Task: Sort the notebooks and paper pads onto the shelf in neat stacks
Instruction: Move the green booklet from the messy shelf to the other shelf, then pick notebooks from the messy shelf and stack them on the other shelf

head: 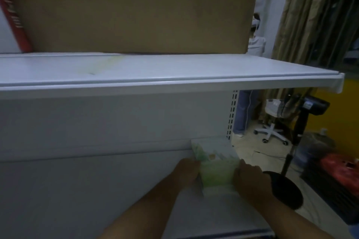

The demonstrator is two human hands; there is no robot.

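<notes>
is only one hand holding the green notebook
No, both the left hand and the right hand grip the green notebook, one on each side.

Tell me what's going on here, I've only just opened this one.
A person grips a stack of green-and-white pads from both sides, the left hand at its left edge and the right hand at its right edge. The stack appears to rest at the right end of the lower shelf, close to the back panel. The upper shelf carries a large cardboard box. The picture is dim and blurred.
</notes>
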